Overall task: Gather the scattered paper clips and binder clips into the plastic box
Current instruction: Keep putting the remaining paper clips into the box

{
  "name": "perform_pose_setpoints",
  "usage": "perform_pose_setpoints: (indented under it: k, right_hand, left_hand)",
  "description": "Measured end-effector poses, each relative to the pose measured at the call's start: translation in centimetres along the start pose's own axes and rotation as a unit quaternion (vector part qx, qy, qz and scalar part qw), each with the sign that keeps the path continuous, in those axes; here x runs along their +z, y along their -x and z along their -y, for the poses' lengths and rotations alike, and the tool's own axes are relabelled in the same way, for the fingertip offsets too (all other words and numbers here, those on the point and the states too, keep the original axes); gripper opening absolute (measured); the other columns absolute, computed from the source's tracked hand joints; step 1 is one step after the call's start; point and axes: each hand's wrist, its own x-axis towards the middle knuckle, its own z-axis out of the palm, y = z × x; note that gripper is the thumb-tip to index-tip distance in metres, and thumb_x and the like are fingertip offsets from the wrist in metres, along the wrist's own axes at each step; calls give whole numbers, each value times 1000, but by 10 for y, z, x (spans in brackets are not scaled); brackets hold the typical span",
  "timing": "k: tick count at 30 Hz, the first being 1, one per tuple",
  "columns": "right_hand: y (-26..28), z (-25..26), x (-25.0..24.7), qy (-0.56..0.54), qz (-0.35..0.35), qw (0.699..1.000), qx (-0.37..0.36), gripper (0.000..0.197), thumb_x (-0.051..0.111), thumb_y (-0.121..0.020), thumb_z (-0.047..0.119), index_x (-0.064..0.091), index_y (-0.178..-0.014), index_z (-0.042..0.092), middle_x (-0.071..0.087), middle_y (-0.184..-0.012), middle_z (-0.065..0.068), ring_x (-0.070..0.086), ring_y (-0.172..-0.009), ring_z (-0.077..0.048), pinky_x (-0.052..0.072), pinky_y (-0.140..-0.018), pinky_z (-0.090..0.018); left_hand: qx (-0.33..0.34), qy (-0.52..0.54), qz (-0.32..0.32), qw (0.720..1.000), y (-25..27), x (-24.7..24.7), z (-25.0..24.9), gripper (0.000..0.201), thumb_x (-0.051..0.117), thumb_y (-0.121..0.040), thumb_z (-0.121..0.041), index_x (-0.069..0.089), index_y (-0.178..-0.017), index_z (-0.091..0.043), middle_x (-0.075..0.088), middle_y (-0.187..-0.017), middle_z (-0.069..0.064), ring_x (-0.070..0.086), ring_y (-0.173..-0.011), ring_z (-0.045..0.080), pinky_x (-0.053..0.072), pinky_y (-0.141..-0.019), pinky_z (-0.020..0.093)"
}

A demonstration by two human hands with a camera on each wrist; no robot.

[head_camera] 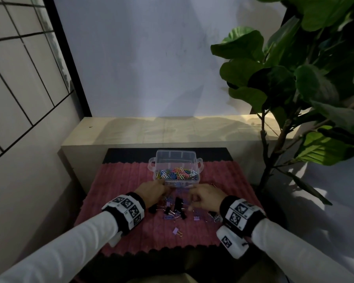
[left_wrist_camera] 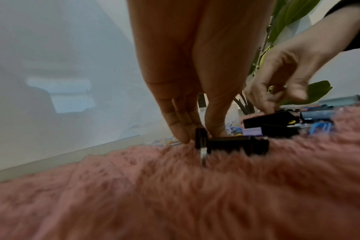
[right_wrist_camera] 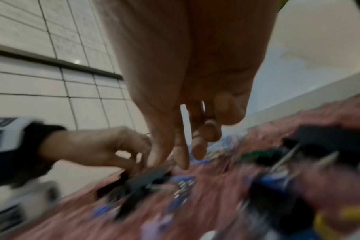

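The clear plastic box (head_camera: 177, 160) stands at the far side of the pink rug (head_camera: 127, 180), its bottom covered with coloured paper clips (head_camera: 178, 173). Just in front of it lies a heap of black and purple binder clips (head_camera: 175, 209). My left hand (head_camera: 164, 189) reaches down at the heap's left edge; in the left wrist view its thumb and fingers (left_wrist_camera: 183, 136) pinch the upright end of a black binder clip (left_wrist_camera: 232, 146). My right hand (head_camera: 192, 198) hovers over the heap's right side, fingers (right_wrist_camera: 182, 155) loosely pointing down with nothing between them.
One purple binder clip (head_camera: 177, 231) lies alone nearer to me on the rug. A pale low ledge (head_camera: 172, 129) runs behind the box. A large leafy plant (head_camera: 294, 78) stands to the right, and a tiled wall (head_camera: 18, 78) to the left.
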Motion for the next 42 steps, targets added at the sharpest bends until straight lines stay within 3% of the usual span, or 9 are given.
perform_pose_setpoints:
  k: [4, 10, 14, 18, 22, 26, 32, 35, 42]
  right_hand:
    - [-7, -19, -8, 17, -81, 996, 41, 21, 54, -89, 12, 65, -107, 15, 68, -107, -9, 63, -99, -25, 51, -85, -34]
    - [-3, -10, 5, 169, 2, 985, -27, 56, 37, -91, -2, 35, -139, 27, 45, -134, -8, 45, -120, -27, 45, -88, -39]
    - [-2, -14, 4, 141, 1, 989, -38, 43, 43, -89, 0, 46, -130, 12, 47, -128, -13, 46, -117, -28, 44, -89, -39]
    - [-7, -14, 0, 80, -15, 995, -51, 18, 52, -83, -3, 62, -97, 2, 60, -105, -14, 58, -98, -27, 45, -78, -32]
    - [-13, -20, -8, -112, -36, 993, 0, 7, 62, -81, -2, 66, -85, 2, 65, -81, -7, 62, -78, -19, 48, -67, -17]
    - [-8, -29, -20, -356, -98, 928, 57, 17, 65, -78, -3, 65, -71, 12, 68, -72, -5, 69, -67, -24, 58, -63, -35]
    - [-6, -32, -40, -560, -125, 817, 55, 16, 61, -79, -8, 64, -73, 7, 65, -70, -11, 65, -61, -25, 58, -63, -35]
    - [-7, -33, -41, -581, -122, 802, 68, 17, 57, -80, -11, 61, -74, 4, 64, -69, -10, 65, -58, -23, 58, -62, -35]
    - [0, -40, -40, -555, -113, 817, 106, 18, 60, -77, -14, 57, -71, 4, 61, -74, -14, 65, -48, -19, 58, -50, -31]
  left_hand:
    - [-3, -24, -7, 1000, 0, 2, -1, 31, 42, -92, -13, 51, -122, -16, 47, -120, 7, 57, -99, 29, 53, -77, 44]
    - [6, 3, -7, 1000, 0, 6, 3, 39, 37, -94, -13, 38, -132, -20, 45, -135, 7, 54, -112, 31, 50, -87, 44]
    - [20, 40, -5, 999, 0, 6, 5, 41, 39, -93, -14, 39, -132, -24, 45, -138, 6, 52, -118, 28, 47, -96, 42]
    - [29, 61, -7, 998, 1, -3, 3, 27, 43, -89, -9, 55, -112, -16, 58, -120, 6, 58, -105, 25, 50, -87, 37]
    - [21, 78, -27, 996, 6, -13, 5, 22, 52, -86, -10, 61, -105, -13, 64, -109, 6, 60, -100, 24, 50, -86, 36]
    - [15, 134, -96, 986, 11, -35, 12, 12, 57, -85, -10, 65, -93, -12, 70, -99, 3, 63, -91, 17, 46, -78, 23]
    - [-47, 284, -164, 943, -6, -61, 24, 6, 59, -84, -4, 63, -88, -3, 70, -79, 10, 55, -50, -15, 43, -56, 0]
    - [-78, 283, -148, 945, -14, -58, 25, 9, 56, -85, -2, 63, -91, -2, 72, -84, 13, 56, -49, -8, 45, -58, 6]
    - [-107, 249, -149, 951, -16, -55, 21, 20, 56, -82, -2, 69, -96, -6, 72, -97, 13, 66, -90, 20, 42, -75, 17]
